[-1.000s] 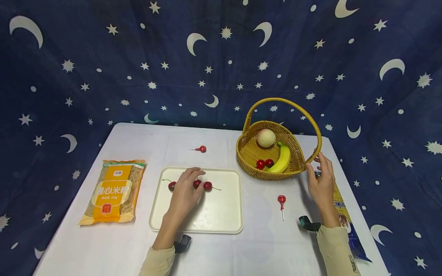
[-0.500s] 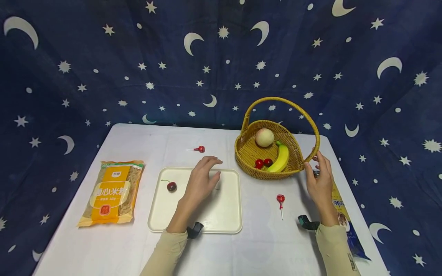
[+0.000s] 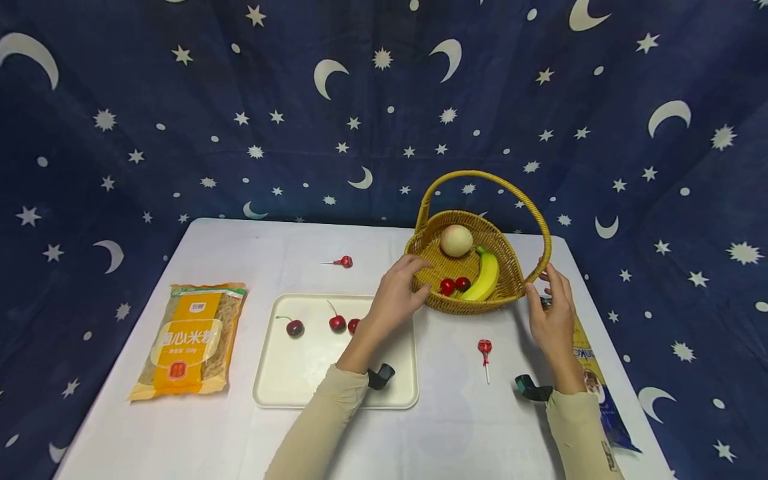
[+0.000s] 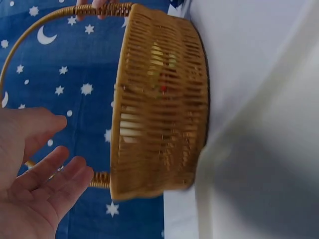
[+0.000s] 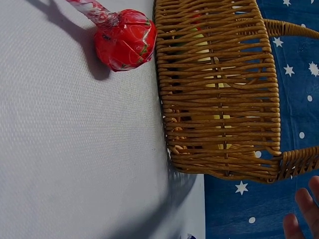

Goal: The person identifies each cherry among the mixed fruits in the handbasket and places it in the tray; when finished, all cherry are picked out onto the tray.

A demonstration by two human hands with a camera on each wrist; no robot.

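Observation:
My left hand is beside the left rim of a wicker basket, its fingers loosely bent and holding nothing. In the left wrist view, its thumb and fingers stand apart near the basket handle. My right hand grips the right base of that handle, thumb in front and fingers behind. Inside the basket lie a peach, a banana and red cherries. Below my left forearm is a cream tray with cherries on it, one partly hidden by the wrist.
One red lollipop lies in front of the basket, another lollipop behind the tray. A yellow bag of rice noodles is at the left. A blue and yellow packet lies under the right forearm. A starry cloth hangs behind the table.
My left hand has moved from over the tray's cherries, right and away from me, to the basket's left rim; the cherries stay on the tray. The right hand has kept its place.

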